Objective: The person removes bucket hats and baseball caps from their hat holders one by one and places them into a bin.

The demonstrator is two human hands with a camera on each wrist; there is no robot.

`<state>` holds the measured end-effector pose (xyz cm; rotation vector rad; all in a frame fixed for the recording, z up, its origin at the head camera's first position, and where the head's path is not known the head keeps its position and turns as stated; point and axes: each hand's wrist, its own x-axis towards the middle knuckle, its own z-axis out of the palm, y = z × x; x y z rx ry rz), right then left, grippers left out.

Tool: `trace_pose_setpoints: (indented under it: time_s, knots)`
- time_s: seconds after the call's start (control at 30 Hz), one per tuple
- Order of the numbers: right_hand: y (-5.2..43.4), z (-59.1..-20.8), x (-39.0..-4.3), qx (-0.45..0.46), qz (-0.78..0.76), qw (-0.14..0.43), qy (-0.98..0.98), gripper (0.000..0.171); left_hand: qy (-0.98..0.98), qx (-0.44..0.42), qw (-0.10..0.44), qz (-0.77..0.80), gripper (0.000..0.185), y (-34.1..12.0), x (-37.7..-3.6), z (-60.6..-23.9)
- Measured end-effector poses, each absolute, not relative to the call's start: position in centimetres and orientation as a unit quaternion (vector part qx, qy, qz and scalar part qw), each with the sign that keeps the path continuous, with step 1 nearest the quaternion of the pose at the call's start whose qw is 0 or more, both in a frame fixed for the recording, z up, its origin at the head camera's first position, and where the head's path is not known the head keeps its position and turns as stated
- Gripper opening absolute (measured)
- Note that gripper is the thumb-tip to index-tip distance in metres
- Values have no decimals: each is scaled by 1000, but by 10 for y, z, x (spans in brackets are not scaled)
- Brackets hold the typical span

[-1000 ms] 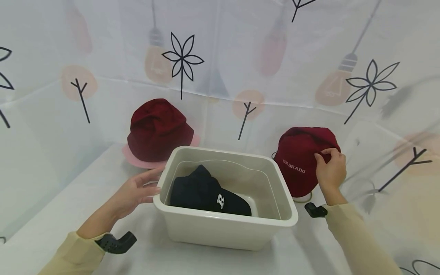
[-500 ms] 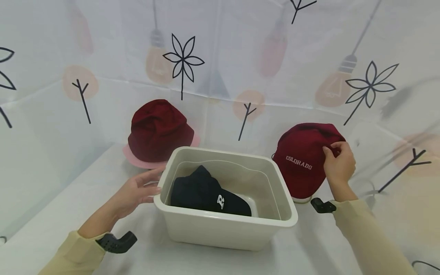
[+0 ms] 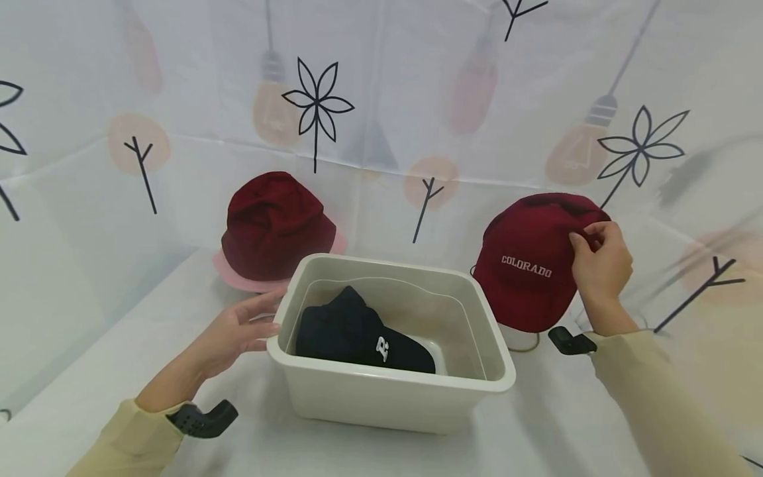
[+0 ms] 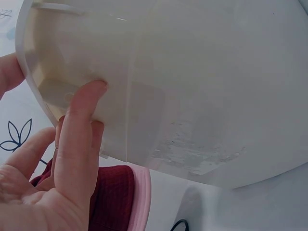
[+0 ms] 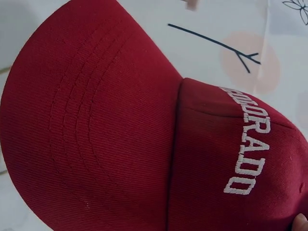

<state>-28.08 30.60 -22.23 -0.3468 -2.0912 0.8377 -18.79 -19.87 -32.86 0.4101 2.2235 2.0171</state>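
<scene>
My left hand (image 3: 229,334) holds the left rim of a cream plastic bin (image 3: 387,407). In the left wrist view, fingers (image 4: 77,134) press the bin's outer wall (image 4: 202,96) under the rim. A dark navy baseball cap (image 3: 342,328) with a white letter lies inside the bin, toward its left. To the right of the bin, my right hand (image 3: 602,265) pinches the crown of a dark red baseball cap (image 3: 527,265) lettered COLORADO. The cap's brim (image 5: 96,120) hangs downward, and only a fingertip (image 5: 301,224) shows in the right wrist view.
Behind the bin on the left, a dark red bucket hat (image 3: 274,228) sits on a pink brim (image 3: 241,278). A pale thing with a thin cord (image 3: 524,348) shows below the red cap. A printed white cloth (image 3: 381,119) hangs behind the white table (image 3: 238,450).
My right hand has moved up and to the right with the red cap, whose lettered front has tilted and risen. The left hand and bin stay in place.
</scene>
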Motion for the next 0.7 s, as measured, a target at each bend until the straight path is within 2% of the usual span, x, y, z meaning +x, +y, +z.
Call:
trace_pose_setpoints:
  time_s: [0.23,0.37,0.7]
  knots:
    - [303,-207,-277,-126,341,423,-830,26,736,130,57,662,69,-200,-188,-329]
    - [300,-199,-275,-114,346,434,-824,7,737,129,57,661,69,-200,-188,-329]
    - [293,-172,-268,-77,364,468,-801,17,736,133,59,662,68,-200,-190,-330]
